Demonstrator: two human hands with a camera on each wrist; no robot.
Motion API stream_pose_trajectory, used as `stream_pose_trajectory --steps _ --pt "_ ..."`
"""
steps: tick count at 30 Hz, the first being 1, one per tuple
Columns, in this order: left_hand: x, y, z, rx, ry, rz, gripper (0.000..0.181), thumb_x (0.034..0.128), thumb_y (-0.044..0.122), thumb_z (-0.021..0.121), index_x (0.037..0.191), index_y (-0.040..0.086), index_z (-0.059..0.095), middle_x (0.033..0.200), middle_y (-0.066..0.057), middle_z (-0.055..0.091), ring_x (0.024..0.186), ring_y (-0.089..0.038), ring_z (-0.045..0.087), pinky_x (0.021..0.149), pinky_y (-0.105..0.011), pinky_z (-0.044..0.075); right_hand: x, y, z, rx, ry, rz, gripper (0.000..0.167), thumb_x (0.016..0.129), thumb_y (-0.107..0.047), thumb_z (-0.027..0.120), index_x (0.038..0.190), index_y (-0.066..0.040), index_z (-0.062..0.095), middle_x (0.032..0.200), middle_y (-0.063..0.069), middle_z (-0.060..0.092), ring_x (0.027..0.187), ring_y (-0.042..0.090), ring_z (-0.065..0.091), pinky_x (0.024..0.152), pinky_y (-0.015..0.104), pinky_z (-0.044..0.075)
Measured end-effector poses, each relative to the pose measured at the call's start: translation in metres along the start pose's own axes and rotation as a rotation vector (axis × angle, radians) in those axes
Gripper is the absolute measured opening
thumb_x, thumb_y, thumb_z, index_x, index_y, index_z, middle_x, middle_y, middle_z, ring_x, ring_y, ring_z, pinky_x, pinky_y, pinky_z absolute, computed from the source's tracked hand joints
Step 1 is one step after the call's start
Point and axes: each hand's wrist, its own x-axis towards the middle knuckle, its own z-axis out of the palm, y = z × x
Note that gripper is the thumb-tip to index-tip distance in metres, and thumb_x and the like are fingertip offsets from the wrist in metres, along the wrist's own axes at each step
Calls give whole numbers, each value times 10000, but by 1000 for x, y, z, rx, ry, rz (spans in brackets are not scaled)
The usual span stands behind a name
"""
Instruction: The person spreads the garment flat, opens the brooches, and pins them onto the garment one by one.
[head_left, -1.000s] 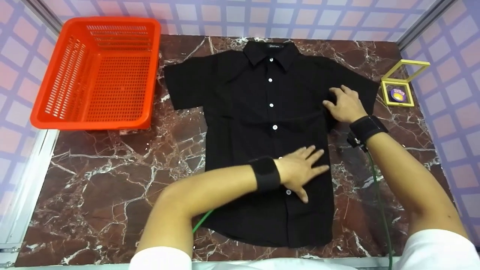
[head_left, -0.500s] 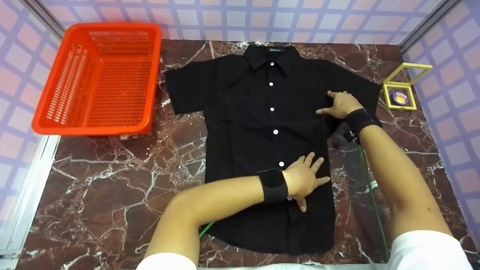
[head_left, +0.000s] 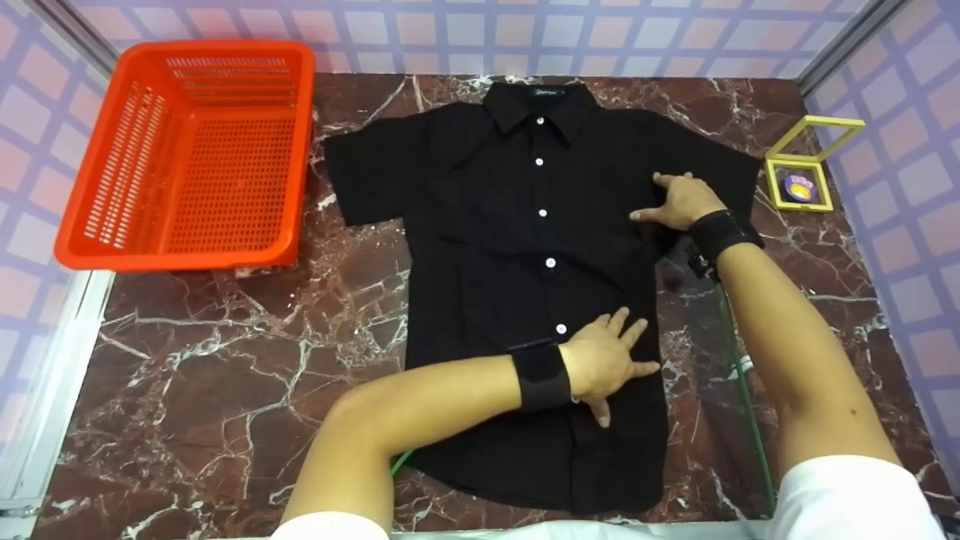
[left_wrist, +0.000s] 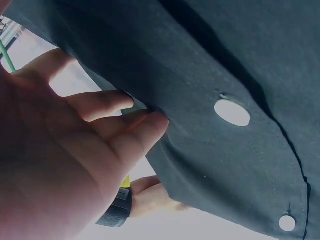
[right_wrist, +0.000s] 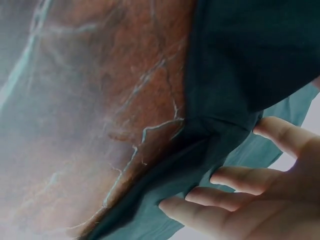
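both hands on the black shirt (head_left: 487, 300). left hand (head_left: 600, 362) has fingers spread wide, palm down over the lower front, near the shirt's side edge; right hand (head_left: 684, 204) sits higher, beside the near sleeve (head_left: 720, 161), thumb well away from the fingers. shirt lies front up, collar (head_left: 511, 109) to the back, mid marbled table (head_left: 225, 390). head view hides the undersides: left wrist view shows the left palm, fingertips against cloth, two white buttons (left_wrist: 232, 112) nearby, right hand small behind. right wrist view shows four right fingertips touching cloth, gaps between them, plus a raised fold along the shirt edge beside bare marble. head view alone gives the whole red basket (head_left: 180, 261), left of shirt, and yellow case (head_left: 799, 207), lid up, round purple badge (head_left: 799, 187) inside, right of the sleeve. left wrist view catches just a bit of yellow past the black wristband (left_wrist: 117, 210).
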Motion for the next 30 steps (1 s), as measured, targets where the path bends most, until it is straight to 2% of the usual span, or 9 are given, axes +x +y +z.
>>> stream_pose_trajectory --steps 4,11,18,25,30 --pt "-3 4 2 15 15 29 1125 718 823 632 1586 472 10 1674 -161 -86 1522 -417 -5 1218 -413 160 -1 3 -2 25 -20 10 962 906 -496 701 1561 33 235 1559 374 151 1447 566 55 1162 641 132" --pt "-8 9 6 19 24 51 1100 728 832 610 1585 474 21 1675 -130 -114 1520 -421 -36 1218 -400 157 0 4 -3 43 -24 1 960 908 -489 704 1566 25 230 1559 386 131 1451 560 43 1157 648 139" --pt "-9 12 6 20 24 55 1127 703 854 606 1577 490 -4 1670 -133 -141 1514 -432 -71 1222 -419 129 4 4 -4 44 -28 2 963 908 -506 696 1574 6 226 1544 425 72 1431 602 25 1149 674 107" --pt "-8 19 8 40 50 58 1128 701 886 557 1573 492 -40 1670 -137 -141 1517 -424 -68 1221 -433 131 8 8 -3 37 -30 -55 949 921 -474 690 1553 63 228 1567 369 146 1439 583 -2 1172 633 6" --pt "-8 21 11 18 71 48 1144 722 883 535 1579 449 -86 1673 -126 -136 1524 -394 -68 1225 -420 115 9 10 -2 35 -34 -64 966 927 -500 671 1563 55 200 1563 393 106 1426 604 -23 1172 632 -2"
